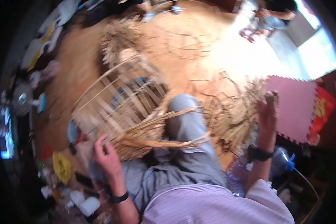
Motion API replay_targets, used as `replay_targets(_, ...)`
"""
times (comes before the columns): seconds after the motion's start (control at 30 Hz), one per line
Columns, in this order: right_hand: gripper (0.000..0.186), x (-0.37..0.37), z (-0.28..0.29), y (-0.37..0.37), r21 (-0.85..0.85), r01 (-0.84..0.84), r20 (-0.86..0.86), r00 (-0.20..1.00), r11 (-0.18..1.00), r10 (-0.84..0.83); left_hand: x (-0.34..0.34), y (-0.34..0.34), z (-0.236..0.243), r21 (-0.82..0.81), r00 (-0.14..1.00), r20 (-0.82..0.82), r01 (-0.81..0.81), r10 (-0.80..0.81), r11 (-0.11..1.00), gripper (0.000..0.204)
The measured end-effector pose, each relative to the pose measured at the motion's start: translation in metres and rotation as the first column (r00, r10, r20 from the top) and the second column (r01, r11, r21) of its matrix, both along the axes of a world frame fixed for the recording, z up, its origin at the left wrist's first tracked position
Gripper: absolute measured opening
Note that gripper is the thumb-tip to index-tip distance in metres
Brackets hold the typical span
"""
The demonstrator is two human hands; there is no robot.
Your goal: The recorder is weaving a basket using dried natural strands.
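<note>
A partly woven basket (pixel 136 104) of flat pale slats lies tilted across my lap, with a thin hoop round its far side and a braided band of straw (pixel 147 142) near me. Loose straw ends stretch from this band over my right knee. My left hand (pixel 107 155) is at the basket's near left edge, its fingers curled against the weave. Raised out to the right, my right hand (pixel 268 108) is apart from the basket, over the straw beside a pink mat. Motion blurs its fingers, and whether a strand lies in them does not show.
A heap of straw (pixel 233 119) lies right of my knee, beside the pink foam mat (pixel 293 108). More straw (pixel 119 39) stands beyond the basket. Thin hoops (pixel 186 41) lie on the far floor. Another person (pixel 278 15) sits far right. Clear plastic bottles (pixel 282 162) are by my right arm.
</note>
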State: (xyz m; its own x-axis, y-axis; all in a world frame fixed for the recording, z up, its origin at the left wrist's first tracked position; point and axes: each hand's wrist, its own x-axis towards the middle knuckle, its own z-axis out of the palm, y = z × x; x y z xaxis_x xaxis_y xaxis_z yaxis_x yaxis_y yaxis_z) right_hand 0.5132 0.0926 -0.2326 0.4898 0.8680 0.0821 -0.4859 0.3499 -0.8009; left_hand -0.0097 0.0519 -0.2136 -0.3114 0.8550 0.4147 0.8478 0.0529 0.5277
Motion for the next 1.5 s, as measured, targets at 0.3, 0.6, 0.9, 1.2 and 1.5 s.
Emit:
replay_targets(0.3, 0.012, -0.217, 0.056, 0.016, -0.325, -0.579, 0.354, 0.658, 0.747, 0.664, 0.023, 0.008, 0.034, -0.121, 0.991, -0.061, 0.11, -0.118, 0.987, 0.024)
replay_targets(0.6, 0.018, -0.325, 0.01, 0.048, -0.188, -0.572, 0.926, 0.168, 0.799, 0.338, 0.019, 0.026, 0.016, -0.169, 0.989, 0.077, 0.141, -0.129, 0.976, 0.021)
replay_targets(0.9, 0.032, -0.352, 0.021, 0.043, -0.173, -0.542, 0.967, 0.064, 0.822, 0.246, 0.027, 0.03, 0.023, -0.298, 0.995, 0.095, 0.058, -0.031, 0.953, 0.027)
replay_targets(1.2, 0.031, -0.358, 0.002, 0.049, -0.084, -0.493, 0.995, 0.009, 0.866, 0.101, 0.033, 0.03, 0.016, -0.123, 0.992, 0.1, 0.091, -0.079, 0.988, 0.041)
replay_targets(1.5, 0.036, -0.36, 0.001, 0.046, -0.136, -0.493, 0.973, 0.096, 0.859, 0.209, 0.022, 0.03, 0.008, -0.185, 0.976, 0.191, 0.141, -0.105, 0.972, 0.049)
